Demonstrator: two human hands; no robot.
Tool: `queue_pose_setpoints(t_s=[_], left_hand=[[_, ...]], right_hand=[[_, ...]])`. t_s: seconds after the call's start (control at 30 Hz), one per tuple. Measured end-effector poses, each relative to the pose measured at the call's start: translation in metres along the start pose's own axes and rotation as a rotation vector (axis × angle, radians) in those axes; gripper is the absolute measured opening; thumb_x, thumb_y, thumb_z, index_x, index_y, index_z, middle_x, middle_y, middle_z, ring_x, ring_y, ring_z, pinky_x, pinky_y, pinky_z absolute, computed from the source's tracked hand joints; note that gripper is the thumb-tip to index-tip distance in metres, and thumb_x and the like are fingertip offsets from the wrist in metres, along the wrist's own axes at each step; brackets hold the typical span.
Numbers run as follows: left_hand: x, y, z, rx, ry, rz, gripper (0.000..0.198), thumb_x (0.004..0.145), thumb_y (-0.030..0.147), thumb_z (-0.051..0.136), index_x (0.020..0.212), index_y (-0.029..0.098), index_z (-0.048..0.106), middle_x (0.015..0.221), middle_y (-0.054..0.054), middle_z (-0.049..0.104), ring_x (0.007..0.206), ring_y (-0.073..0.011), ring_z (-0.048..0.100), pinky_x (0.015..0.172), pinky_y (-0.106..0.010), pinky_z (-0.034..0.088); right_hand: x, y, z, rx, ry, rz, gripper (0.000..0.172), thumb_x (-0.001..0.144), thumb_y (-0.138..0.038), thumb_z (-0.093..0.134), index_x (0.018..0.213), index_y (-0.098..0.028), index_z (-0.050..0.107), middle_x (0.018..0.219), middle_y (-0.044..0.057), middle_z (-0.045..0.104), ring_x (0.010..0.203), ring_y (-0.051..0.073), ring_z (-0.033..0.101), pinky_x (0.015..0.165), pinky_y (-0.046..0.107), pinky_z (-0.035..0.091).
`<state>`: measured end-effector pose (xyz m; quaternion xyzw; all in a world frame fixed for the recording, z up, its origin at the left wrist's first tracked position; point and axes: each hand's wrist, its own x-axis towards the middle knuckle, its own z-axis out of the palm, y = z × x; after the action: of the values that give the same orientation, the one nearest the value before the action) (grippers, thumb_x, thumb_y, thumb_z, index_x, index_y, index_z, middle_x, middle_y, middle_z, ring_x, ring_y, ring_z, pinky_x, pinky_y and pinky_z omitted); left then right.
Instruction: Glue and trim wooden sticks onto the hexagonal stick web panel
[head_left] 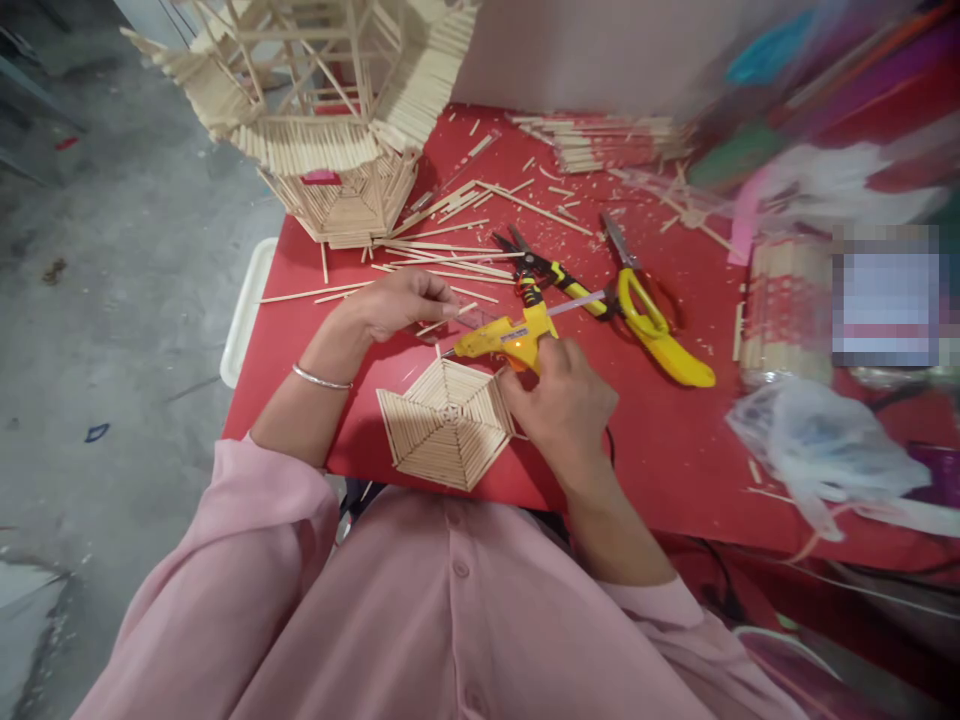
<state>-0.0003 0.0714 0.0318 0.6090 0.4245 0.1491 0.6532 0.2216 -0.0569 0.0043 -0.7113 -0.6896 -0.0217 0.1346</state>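
Note:
My right hand (566, 395) is wrapped around a yellow hot glue gun (510, 338) with a clear glue stick coming out of its back. The nozzle points left, by the upper edge of a flat, roughly hexagonal panel (442, 440) made of thin wooden sticks in rings. That panel lies on the red table near its front edge. Above it, my left hand (409, 303) is closed in a pinch on a short wooden stick (466, 310). The fingertips partly cover the stick.
A stick-built pagoda model (337, 190) stands at the back left. Loose sticks (442, 250) lie in front of it. Black-and-yellow cutters (559, 275) and yellow-handled scissors (645, 315) lie right of centre. Stick bundles (787, 305) and a plastic bag (817, 440) sit at the right.

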Motion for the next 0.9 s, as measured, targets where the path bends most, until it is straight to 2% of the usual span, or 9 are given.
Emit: queue_pose_setpoints(t_s=[0.17,0.43,0.67,0.9], left_hand=[[0.0000,0.0037,0.0049,0.002,-0.002,-0.015,0.006,0.088,0.019,0.075,0.087,0.013,0.075,0.070,-0.001,0.069,0.062,-0.0104,0.064,0.064,-0.026,0.049],[0.0012,0.0002,0.0054,-0.112,-0.054,-0.025,0.008,0.084,0.018,0.078,0.081,0.013,0.072,0.061,0.001,0.064,0.059,-0.0100,0.060,0.062,-0.025,0.048],[0.0029,-0.0025,0.0040,-0.074,-0.061,-0.007,0.005,0.084,0.015,0.074,0.080,0.013,0.071,0.063,0.001,0.063,0.059,-0.0096,0.059,0.063,-0.026,0.047],[0.0042,-0.0033,0.0060,-0.022,-0.047,0.023,0.007,0.085,0.021,0.078,0.083,0.014,0.075,0.062,0.000,0.063,0.056,-0.0090,0.056,0.059,-0.025,0.044]], right_hand=[[0.0001,-0.0013,0.0018,0.012,-0.003,-0.029,0.037,0.092,-0.039,0.055,0.119,-0.016,0.066,0.102,0.013,0.068,0.078,0.023,0.056,0.057,0.033,0.024],[-0.0002,-0.0004,0.0037,-0.001,0.007,-0.048,0.037,0.092,-0.038,0.054,0.120,-0.017,0.066,0.100,0.012,0.068,0.079,0.023,0.056,0.057,0.033,0.024],[-0.0010,0.0004,0.0016,-0.015,0.004,-0.043,0.036,0.092,-0.038,0.053,0.119,-0.016,0.066,0.100,0.012,0.068,0.078,0.022,0.056,0.057,0.033,0.022],[-0.0029,0.0042,-0.0007,-0.040,0.005,-0.034,0.037,0.093,-0.038,0.054,0.118,-0.015,0.068,0.100,0.013,0.069,0.079,0.024,0.057,0.057,0.034,0.021]])
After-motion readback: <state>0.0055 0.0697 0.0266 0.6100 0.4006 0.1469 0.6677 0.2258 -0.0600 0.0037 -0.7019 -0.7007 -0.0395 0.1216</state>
